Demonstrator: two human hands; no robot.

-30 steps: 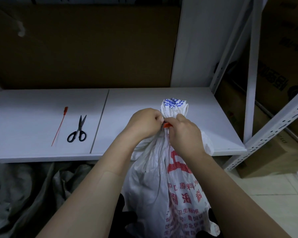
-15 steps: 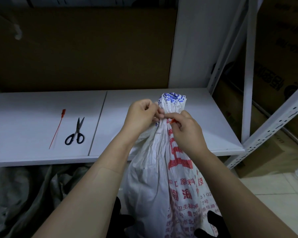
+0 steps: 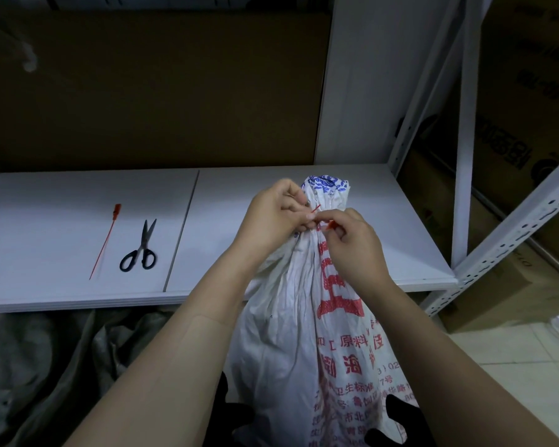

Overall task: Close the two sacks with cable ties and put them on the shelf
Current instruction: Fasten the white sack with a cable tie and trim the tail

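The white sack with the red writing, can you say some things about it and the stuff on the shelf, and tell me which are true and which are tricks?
1. The left hand grips the gathered neck of the white woven sack with red printing. True.
2. The black-handled steel scissors lie on the white shelf board beside a spare red plastic cable tie. True.
3. The right hand holds the scissors. False: it pinches the thin red cable tie at the neck.
4. The sack lies on the shelf board. False: it stands upright in front of it, reaching below its front edge.
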